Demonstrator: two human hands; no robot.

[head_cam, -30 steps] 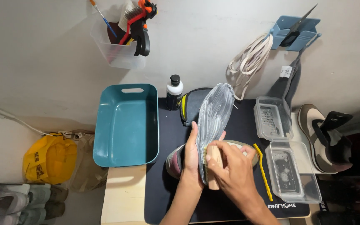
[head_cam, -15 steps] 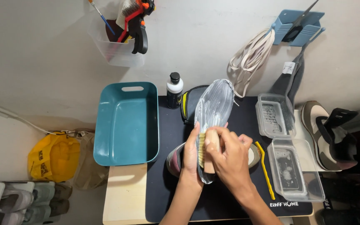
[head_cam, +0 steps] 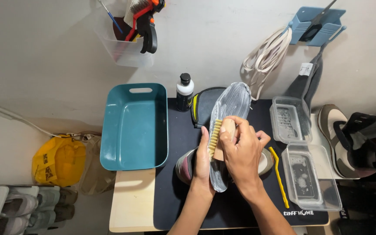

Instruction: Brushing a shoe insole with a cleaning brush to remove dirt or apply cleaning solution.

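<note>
A shoe (head_cam: 227, 130) stands on edge with its pale, soapy sole (head_cam: 233, 102) turned up, over the middle of a dark mat (head_cam: 175, 204). The left hand (head_cam: 202, 159) is flat against the shoe's near side, fingers straight and pressed to it, bracing it. The right hand (head_cam: 242, 150) is closed around a wooden brush (head_cam: 219, 137), whose pale bristles touch the sole's edge right beside the left hand's fingertips.

Just beyond the hands, past the shoe's far tip, lie a dark insole (head_cam: 203, 106) and an upright black bottle with a white label (head_cam: 183, 92). To the left of the left hand sits a teal plastic tub (head_cam: 133, 128), partly on the mat. To the right of the right hand lies a thin yellow tool (head_cam: 279, 176), then two clear plastic trays (head_cam: 303, 152) set one behind the other. Farther right, a second shoe (head_cam: 344, 139) rests off the mat. White laces (head_cam: 266, 56) hang on the wall above, well beyond the hands.
</note>
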